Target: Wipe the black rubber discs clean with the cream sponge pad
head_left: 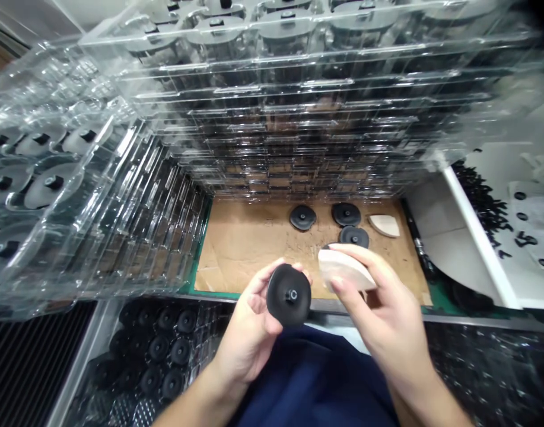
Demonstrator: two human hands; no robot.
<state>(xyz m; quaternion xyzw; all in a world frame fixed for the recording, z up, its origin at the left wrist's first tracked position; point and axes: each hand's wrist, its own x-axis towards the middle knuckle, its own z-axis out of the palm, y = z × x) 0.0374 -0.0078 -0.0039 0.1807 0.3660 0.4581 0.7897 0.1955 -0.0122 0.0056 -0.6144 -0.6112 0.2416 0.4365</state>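
My left hand [249,326] grips a round black disc [280,305] with a small raised stub at its centre, its stub side facing me. Just to the right, my right hand [382,302] pinches a pale, wedge-shaped pad [345,271] between thumb and fingers; its material is hard to make out. Pad and disc are a small gap apart. Beyond the hands, on brown cardboard [240,237], lie a black disc [302,218], another disc [346,214] and a third disc [354,237] partly behind my right hand. A second pale pad [384,225] lies to their right.
Tall stacks of clear plastic trays [289,112] rise at the back, and more trays [53,178] at the left hold discs. Below left, a tray of black discs [160,344] sits low. On the right stands a white-edged bin [479,231] beside many small black parts [480,196].
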